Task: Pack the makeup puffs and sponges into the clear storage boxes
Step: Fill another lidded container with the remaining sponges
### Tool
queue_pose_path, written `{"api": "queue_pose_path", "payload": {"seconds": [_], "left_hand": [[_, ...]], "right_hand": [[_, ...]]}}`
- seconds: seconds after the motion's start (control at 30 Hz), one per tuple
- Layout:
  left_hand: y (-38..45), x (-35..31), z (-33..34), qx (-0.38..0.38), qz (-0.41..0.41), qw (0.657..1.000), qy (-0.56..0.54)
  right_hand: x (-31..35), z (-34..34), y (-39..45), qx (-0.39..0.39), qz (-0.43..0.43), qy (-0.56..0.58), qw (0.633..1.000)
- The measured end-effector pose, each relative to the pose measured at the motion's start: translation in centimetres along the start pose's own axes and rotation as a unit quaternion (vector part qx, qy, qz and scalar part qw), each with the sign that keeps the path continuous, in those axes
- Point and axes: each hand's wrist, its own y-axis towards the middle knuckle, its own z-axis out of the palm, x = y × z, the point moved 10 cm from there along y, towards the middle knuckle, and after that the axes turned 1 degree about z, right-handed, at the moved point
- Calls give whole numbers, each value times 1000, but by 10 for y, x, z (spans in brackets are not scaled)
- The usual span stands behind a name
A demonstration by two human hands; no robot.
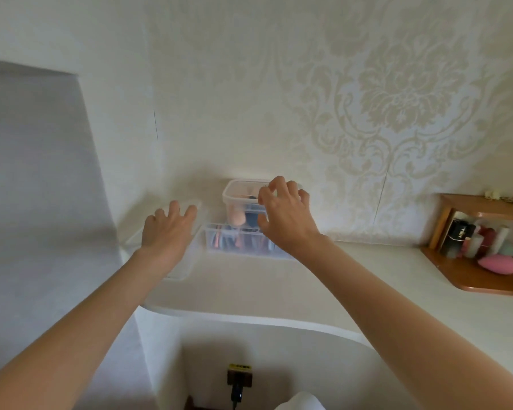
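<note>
Two clear storage boxes stand against the wall on a white counter (249, 288). The taller box (234, 196) holds a peach sponge (238, 217) and a dark sponge. In front of it, a low flat box (219, 241) holds several puffs standing on edge. My right hand (282, 214) hovers over the taller box with fingers curled and spread; I cannot see it holding anything. My left hand (168, 232) lies with fingers spread on a clear lid (187, 261) to the left of the boxes.
A wooden corner shelf (483, 279) at the right holds a pink oval object (498, 263), a black package and several small bottles. Patterned wallpaper runs behind the counter. The counter's front edge curves inward, with a dark plug (239, 377) below it.
</note>
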Motion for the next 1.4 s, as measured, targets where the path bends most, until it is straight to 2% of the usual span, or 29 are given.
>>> {"api": "queue_pose_path", "payload": {"seconds": [0.07,0.13,0.2,0.27,0.43,0.5,0.6,0.67,0.77,0.87,1.0,1.1,1.17,1.2,1.23,1.27,1.33,1.4], "left_hand": [[-4,1,-11,-1,4,1000,13],[-11,2,-25,12,-2,1000,20],[-20,-2,-41,19,-4,1000,14],[-33,-14,-64,0,12,1000,2],[-74,-60,-130,-97,101,988,-61],[-85,-72,-155,-137,130,978,-95],[-89,-88,-180,-186,164,953,-172],[-88,-106,-187,-194,194,933,-232],[-78,-142,-184,-179,229,897,-332],[-59,-184,-172,-138,262,855,-425],[-23,-238,-137,-49,263,818,-510],[1,-276,-110,-20,256,848,-464],[11,-297,-104,-50,249,891,-377],[12,-306,-109,-88,253,906,-327],[7,-316,-115,-139,276,904,-295],[-2,-328,-124,-186,322,885,-281],[-25,-355,-130,-250,419,829,-273],[-34,-378,-107,-159,471,832,-246]], "right_hand": [[2,8,-7,38,-4,-1,999],[-3,27,-16,109,8,3,994],[-9,48,-26,190,22,43,981],[-1,61,-34,238,3,108,965],[27,58,-41,276,-47,206,937],[13,51,-46,290,-12,247,925],[-21,32,-62,323,70,365,870],[-47,19,-71,311,115,404,852],[-104,8,-81,273,184,351,877],[-170,7,-108,286,239,216,903],[-239,5,-161,314,310,135,887],[-275,-5,-182,289,367,112,877],[-295,-14,-188,274,403,92,868],[-304,-19,-190,265,418,76,866],[-311,-22,-190,253,428,68,865],[-318,-23,-191,239,436,74,864],[-330,-21,-195,222,455,98,857],[-336,-19,-197,214,449,105,861]]}}
